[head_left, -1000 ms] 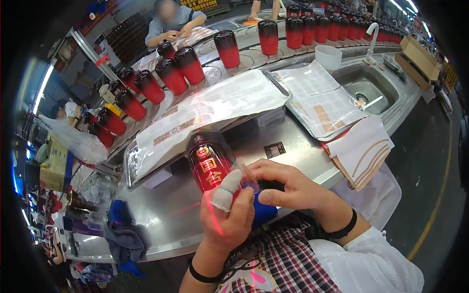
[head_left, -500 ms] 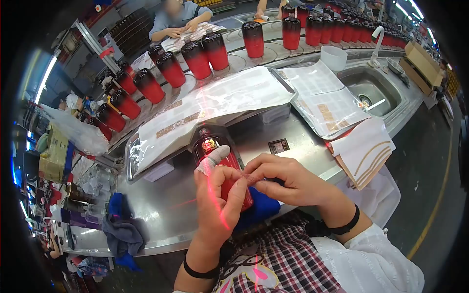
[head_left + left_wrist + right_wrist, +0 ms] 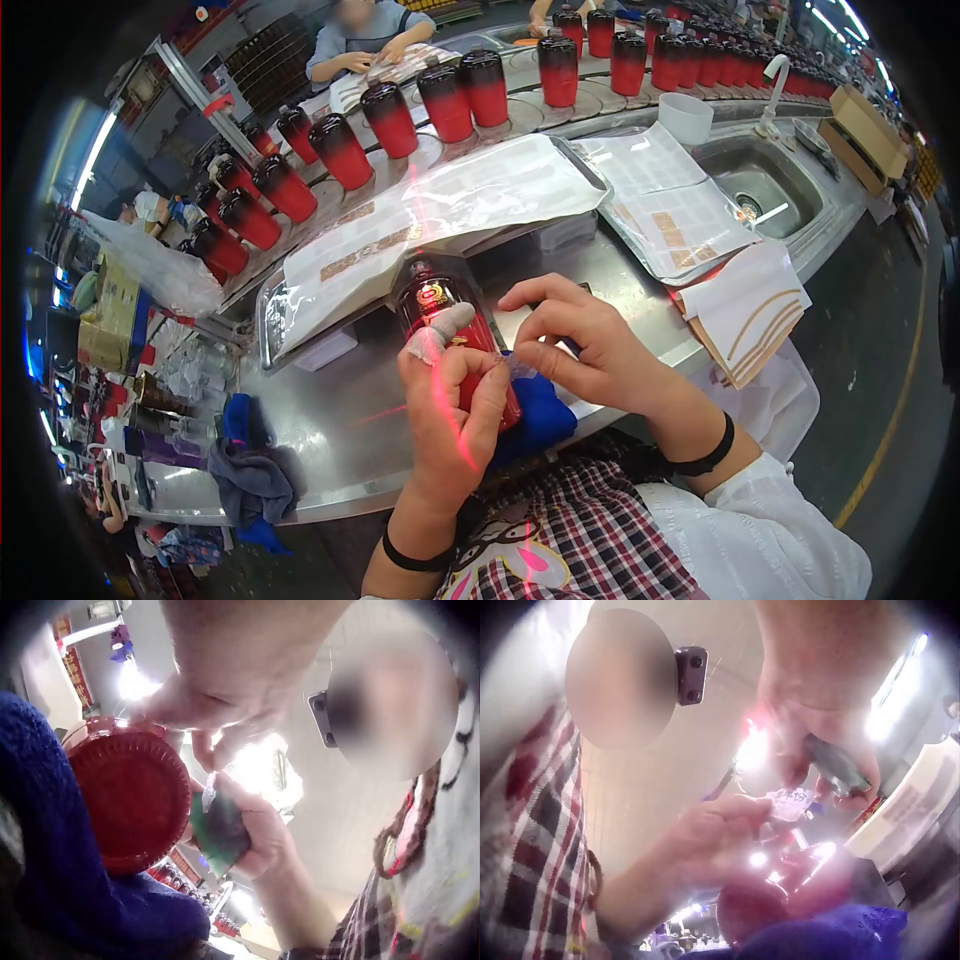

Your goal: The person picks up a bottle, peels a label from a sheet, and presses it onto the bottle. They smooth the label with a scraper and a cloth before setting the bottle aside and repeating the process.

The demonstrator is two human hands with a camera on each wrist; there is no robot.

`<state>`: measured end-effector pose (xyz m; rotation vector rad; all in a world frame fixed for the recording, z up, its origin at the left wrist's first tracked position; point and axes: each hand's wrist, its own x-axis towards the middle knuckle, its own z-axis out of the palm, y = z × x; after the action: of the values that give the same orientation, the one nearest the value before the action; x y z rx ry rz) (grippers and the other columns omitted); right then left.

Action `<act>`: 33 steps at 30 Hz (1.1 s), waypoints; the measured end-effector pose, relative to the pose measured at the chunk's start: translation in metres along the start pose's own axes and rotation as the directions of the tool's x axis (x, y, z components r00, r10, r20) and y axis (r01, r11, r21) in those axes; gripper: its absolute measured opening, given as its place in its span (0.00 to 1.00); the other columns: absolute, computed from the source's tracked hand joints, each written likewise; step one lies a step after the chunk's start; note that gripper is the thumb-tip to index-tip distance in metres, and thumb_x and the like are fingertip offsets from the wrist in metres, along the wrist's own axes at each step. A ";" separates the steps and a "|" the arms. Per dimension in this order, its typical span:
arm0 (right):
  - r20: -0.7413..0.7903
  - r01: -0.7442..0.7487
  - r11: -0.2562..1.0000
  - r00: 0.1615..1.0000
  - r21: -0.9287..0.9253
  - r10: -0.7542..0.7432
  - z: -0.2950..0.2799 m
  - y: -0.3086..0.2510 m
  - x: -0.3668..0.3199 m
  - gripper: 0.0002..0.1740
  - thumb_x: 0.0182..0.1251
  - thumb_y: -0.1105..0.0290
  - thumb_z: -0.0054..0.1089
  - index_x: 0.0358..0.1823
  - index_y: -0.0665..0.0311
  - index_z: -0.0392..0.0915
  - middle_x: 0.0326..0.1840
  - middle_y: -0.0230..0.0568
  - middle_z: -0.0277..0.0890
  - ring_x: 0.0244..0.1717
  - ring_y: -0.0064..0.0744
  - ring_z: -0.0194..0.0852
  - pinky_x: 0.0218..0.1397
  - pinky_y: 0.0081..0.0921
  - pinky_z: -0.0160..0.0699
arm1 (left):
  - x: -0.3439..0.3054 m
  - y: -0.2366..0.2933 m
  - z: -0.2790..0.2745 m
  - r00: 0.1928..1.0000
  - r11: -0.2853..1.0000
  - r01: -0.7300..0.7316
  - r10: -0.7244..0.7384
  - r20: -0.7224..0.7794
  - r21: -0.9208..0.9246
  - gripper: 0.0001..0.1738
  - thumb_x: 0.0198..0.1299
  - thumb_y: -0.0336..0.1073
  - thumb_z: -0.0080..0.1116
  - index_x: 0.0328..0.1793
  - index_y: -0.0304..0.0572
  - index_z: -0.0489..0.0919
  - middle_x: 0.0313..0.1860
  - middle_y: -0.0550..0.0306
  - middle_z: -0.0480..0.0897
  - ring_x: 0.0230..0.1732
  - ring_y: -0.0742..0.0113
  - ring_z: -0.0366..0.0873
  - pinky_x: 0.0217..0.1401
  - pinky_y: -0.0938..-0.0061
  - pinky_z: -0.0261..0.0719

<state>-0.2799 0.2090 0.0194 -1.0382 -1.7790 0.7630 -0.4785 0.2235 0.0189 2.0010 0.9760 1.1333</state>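
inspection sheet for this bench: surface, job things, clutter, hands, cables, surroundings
surface: steel counter with label sheets laid out on it; sink at its right end
job's things: red bottle lying on a blue cloth; small label at its side
clutter: rags at the counter edge, white cup, paper stack
hands: left hand grips the bottle, one finger wrapped in white; right hand pinches the label, with a dark item in its palm
cables: nothing seen
surroundings: row of red bottles beyond the sheets, a person seated behind it, cardboard box
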 end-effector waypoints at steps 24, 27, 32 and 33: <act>-0.015 -0.040 0.991 0.999 0.128 0.042 0.000 0.016 -0.006 0.08 0.69 0.67 0.64 0.39 0.65 0.79 0.61 0.45 0.72 0.60 0.33 0.71 0.59 0.30 0.70 | 0.000 -0.011 0.000 0.996 0.999 -0.018 0.015 -0.090 -0.033 0.04 0.62 0.32 0.63 0.38 0.38 0.83 0.64 0.40 0.75 0.66 0.50 0.64 0.70 0.59 0.61; -0.049 -0.022 0.996 0.998 0.087 0.026 -0.002 0.019 -0.006 0.09 0.70 0.66 0.64 0.38 0.65 0.79 0.60 0.44 0.72 0.54 0.31 0.74 0.52 0.27 0.74 | 0.001 -0.013 0.001 0.995 0.997 -0.047 0.052 -0.085 0.063 0.05 0.61 0.32 0.64 0.38 0.38 0.83 0.63 0.40 0.75 0.67 0.48 0.63 0.71 0.57 0.61; -0.017 -0.113 0.991 0.993 0.070 0.114 -0.011 0.008 -0.005 0.08 0.70 0.69 0.63 0.37 0.66 0.78 0.62 0.45 0.72 0.54 0.30 0.72 0.55 0.27 0.72 | 0.001 -0.014 0.003 0.992 0.990 -0.072 0.084 -0.094 0.122 0.07 0.64 0.34 0.62 0.37 0.38 0.81 0.63 0.42 0.76 0.65 0.53 0.67 0.71 0.62 0.61; -0.012 -0.114 0.991 0.993 0.064 0.115 -0.012 0.008 -0.005 0.07 0.71 0.69 0.62 0.38 0.66 0.78 0.62 0.45 0.72 0.54 0.30 0.72 0.55 0.27 0.72 | 0.001 -0.014 0.003 0.991 0.990 -0.073 0.085 -0.099 0.122 0.07 0.63 0.35 0.62 0.37 0.38 0.81 0.63 0.43 0.76 0.65 0.53 0.66 0.71 0.62 0.61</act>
<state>-0.2656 0.2088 0.0159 -1.1082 -1.6823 0.8740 -0.4798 0.2316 0.0066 2.1080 1.0462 1.2606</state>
